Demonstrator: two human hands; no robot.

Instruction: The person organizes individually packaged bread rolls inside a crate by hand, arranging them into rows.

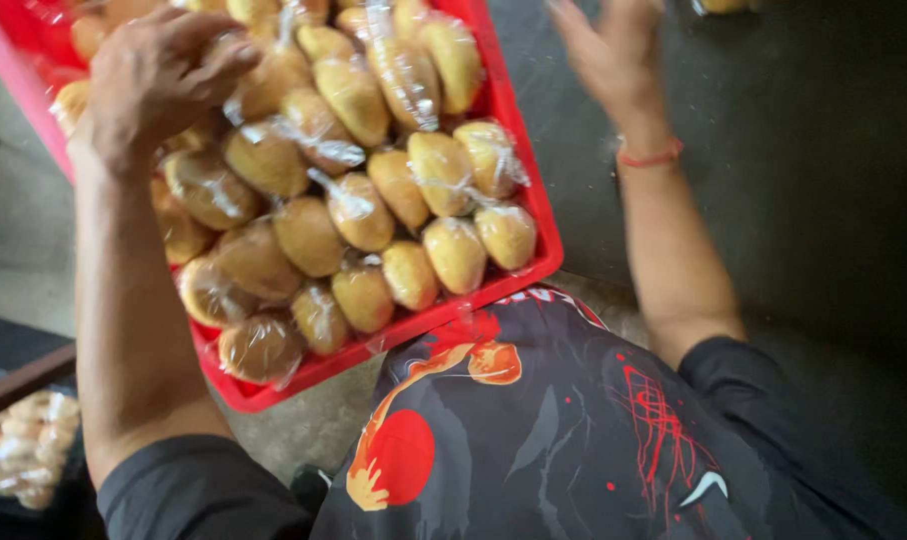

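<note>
A red plastic tray sits in front of me, heaped with several golden bread rolls, each wrapped in clear plastic. My left hand rests on the rolls at the tray's upper left, fingers curled over a wrapped roll. Off to the tray's right, my right hand hovers blurred above the dark surface, fingers spread and holding nothing. A red band circles that wrist.
A dark grey surface stretches to the right of the tray. More wrapped rolls lie low at the left edge. My black shirt with red and orange print fills the bottom of the view.
</note>
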